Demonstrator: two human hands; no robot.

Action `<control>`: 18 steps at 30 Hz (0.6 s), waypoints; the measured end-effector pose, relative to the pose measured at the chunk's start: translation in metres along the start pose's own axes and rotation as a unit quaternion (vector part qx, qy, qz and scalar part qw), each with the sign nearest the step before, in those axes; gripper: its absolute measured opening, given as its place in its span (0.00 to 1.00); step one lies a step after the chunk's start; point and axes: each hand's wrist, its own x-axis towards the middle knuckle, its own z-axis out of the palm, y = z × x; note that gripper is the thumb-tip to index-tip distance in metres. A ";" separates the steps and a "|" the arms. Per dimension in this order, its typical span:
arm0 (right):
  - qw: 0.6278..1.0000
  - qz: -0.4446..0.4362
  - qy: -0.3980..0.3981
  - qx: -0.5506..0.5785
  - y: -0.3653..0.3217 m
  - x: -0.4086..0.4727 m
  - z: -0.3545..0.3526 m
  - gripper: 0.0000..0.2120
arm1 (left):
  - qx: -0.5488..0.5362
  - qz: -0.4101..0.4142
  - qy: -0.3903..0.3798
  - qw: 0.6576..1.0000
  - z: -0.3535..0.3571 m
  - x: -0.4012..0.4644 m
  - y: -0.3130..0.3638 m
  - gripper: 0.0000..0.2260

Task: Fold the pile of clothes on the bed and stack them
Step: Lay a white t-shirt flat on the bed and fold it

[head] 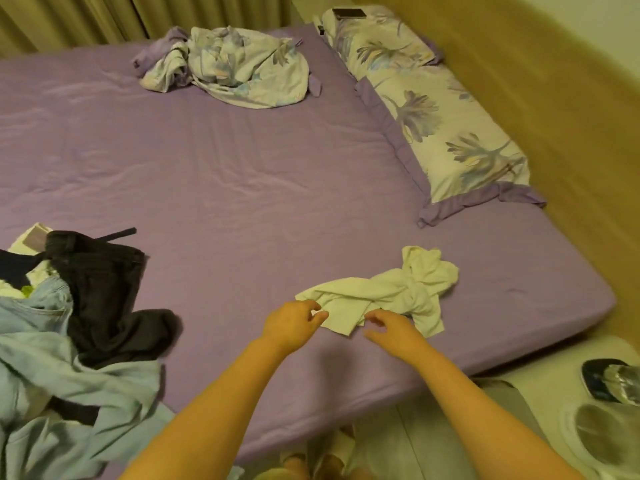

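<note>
A crumpled white garment (391,292) lies on the purple bed sheet (225,188) near the bed's front right corner. My left hand (291,323) hovers at the garment's near left edge, fingers loosely curled, holding nothing that I can see. My right hand (391,327) is just in front of the garment's near edge, fingers relaxed and spread, with nothing in it. At the left lies the unfolded pile: dark trousers (104,289), a light blue garment (69,375) and denim (45,303), partly over one another.
A bunched floral duvet cover (235,64) lies at the far side of the bed. A floral pillow (443,116) runs along the right edge by the headboard. Slippers (609,379) sit on the floor at the lower right.
</note>
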 end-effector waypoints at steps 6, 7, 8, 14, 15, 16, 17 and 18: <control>0.999 0.033 0.015 -0.024 0.032 -0.018 -0.043 0.23 | 0.010 0.036 -0.023 0.999 -0.004 0.010 0.021 0.20; 0.999 0.042 0.023 -0.015 0.038 -0.017 -0.050 0.23 | 0.010 0.041 -0.024 0.999 -0.004 0.016 0.029 0.20; 0.998 0.051 0.031 -0.006 0.045 -0.015 -0.057 0.23 | 0.008 0.045 -0.025 0.999 -0.004 0.022 0.037 0.20; 0.994 0.084 0.045 0.045 0.094 0.035 -0.102 0.23 | -0.021 0.043 -0.062 0.997 0.020 0.089 0.103 0.19; 0.994 0.087 0.042 0.043 0.104 0.047 -0.111 0.23 | -0.042 0.036 -0.069 0.996 0.029 0.101 0.115 0.19; 0.995 0.090 0.037 0.038 0.115 0.060 -0.119 0.23 | -0.068 0.027 -0.073 0.995 0.038 0.114 0.127 0.18; 0.995 0.093 0.031 0.035 0.125 0.072 -0.126 0.23 | -0.094 0.016 -0.079 0.992 0.047 0.127 0.139 0.18; 0.994 0.098 0.026 0.033 0.136 0.084 -0.133 0.22 | -0.117 0.005 -0.088 0.989 0.058 0.139 0.150 0.17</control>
